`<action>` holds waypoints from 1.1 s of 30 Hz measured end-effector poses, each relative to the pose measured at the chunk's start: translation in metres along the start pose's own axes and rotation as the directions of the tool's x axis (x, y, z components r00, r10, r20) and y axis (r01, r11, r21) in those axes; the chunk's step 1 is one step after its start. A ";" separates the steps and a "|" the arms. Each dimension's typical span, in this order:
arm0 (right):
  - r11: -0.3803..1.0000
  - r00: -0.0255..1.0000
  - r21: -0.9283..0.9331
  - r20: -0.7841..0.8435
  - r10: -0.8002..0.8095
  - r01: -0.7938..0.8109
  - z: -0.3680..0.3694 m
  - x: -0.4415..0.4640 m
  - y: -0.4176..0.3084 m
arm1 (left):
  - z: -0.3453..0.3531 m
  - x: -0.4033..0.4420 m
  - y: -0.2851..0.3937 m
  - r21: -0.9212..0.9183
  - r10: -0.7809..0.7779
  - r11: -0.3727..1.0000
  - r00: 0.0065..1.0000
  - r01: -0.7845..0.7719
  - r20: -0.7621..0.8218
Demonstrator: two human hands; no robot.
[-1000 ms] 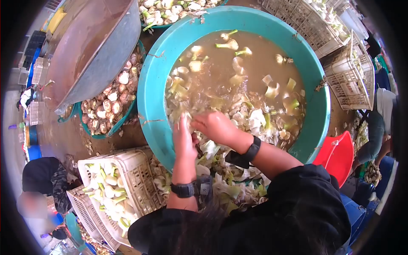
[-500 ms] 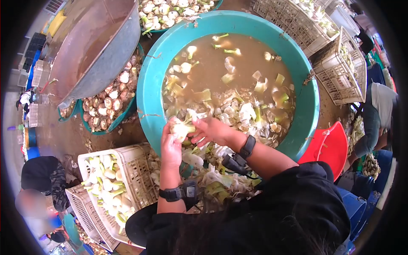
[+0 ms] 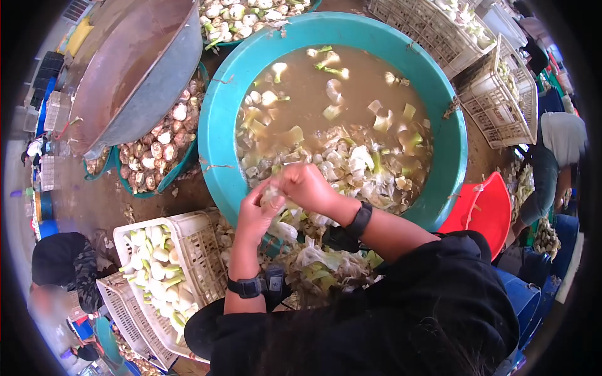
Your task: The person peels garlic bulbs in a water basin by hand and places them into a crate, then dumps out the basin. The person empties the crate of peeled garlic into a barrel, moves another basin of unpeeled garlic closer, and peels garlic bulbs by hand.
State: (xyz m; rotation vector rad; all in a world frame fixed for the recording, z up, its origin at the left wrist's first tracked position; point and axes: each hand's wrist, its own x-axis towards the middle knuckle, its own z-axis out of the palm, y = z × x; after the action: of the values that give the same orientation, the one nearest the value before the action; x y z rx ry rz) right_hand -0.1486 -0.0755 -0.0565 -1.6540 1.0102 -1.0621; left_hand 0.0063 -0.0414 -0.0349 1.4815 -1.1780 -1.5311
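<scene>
We have a big teal tub (image 3: 219, 125) of cloudy brown water in front of us, with loose peelings (image 3: 367, 178) massed toward our side of it and a few pale bulbs (image 3: 269, 98) floating near the far and left edges. A wide metal pan (image 3: 147, 94) leans at its upper left. Beyond the tub's upper right stand two slatted crates (image 3: 492, 106), and at our lower left a pale crate (image 3: 204, 250) is piled with clean white bulbs with green stems. One person (image 3: 59, 257) bends at the far left and another (image 3: 561, 141) at the far right. A red plastic container (image 3: 483, 210) sits just beside the tub's right side. Under the pan's edge is a teal basket (image 3: 166, 183) of brownish bulbs, with a heap of leafy peelings (image 3: 320, 260) close to our body. Over the tub's near left part, our left hand (image 3: 253, 219) curls its fingers and thumb around a pale bulb (image 3: 273, 195), while our right hand (image 3: 304, 185) is closed into a loose fist against it. Our fingers and some blur hide most of that bulb, so we cannot tell exactly what the right fingertips grip.
</scene>
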 end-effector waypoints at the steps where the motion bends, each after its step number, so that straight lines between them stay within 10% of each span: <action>1: 1.000 1.000 -0.002 -0.003 0.005 -0.005 0.004 -0.002 0.011 | 0.001 -0.001 -0.001 -0.001 -0.003 1.000 1.000 0.003 0.006; 3: 0.564 0.743 0.602 0.076 0.665 -0.566 0.004 0.002 0.021 | -0.001 0.001 -0.001 -0.230 0.063 0.971 0.997 -0.071 -0.041; 7: 0.090 0.554 0.829 0.284 0.783 -0.552 0.002 -0.004 0.041 | 0.002 0.001 -0.014 -0.418 0.047 0.904 0.992 -0.094 -0.119; 12: 0.270 0.571 0.539 0.532 0.625 -0.798 0.001 -0.018 -0.020 | 0.013 -0.006 -0.007 -0.026 0.283 0.951 0.902 -0.308 -0.326; 17: 0.727 0.752 0.199 0.233 0.616 -0.657 0.012 -0.016 -0.014 | 0.000 -0.002 -0.009 -0.284 0.211 0.907 0.919 -0.311 -0.333; 19: 0.961 0.980 -0.202 0.034 0.198 -0.187 0.015 -0.022 -0.011 | -0.008 -0.006 -0.005 -0.155 -0.174 0.976 0.973 0.151 -0.151; 26: 0.950 0.959 -0.188 -0.184 0.214 -0.248 0.025 -0.020 -0.019 | -0.002 -0.004 0.004 -0.044 0.137 0.988 0.976 -0.146 -0.171; 29: 0.654 0.707 0.463 -0.080 0.703 -0.598 0.015 -0.010 0.001 | -0.027 -0.005 -0.036 0.015 0.086 0.996 0.964 -0.085 -0.250; 32: 0.803 0.790 0.205 -0.163 0.592 -0.559 -0.005 -0.007 0.011 | -0.015 -0.004 -0.018 -0.050 0.108 0.992 0.974 -0.120 -0.198; 33: 0.957 0.946 -0.081 -0.196 0.260 -0.279 -0.005 -0.012 0.005 | -0.011 -0.004 -0.009 -0.114 0.149 0.978 0.968 -0.174 -0.204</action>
State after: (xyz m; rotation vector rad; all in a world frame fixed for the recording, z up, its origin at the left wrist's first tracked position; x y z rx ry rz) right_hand -0.1578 -0.0674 -0.0629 -1.4670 1.3938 -1.0015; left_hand 0.0185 -0.0358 -0.0408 1.3780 -1.0362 -1.2967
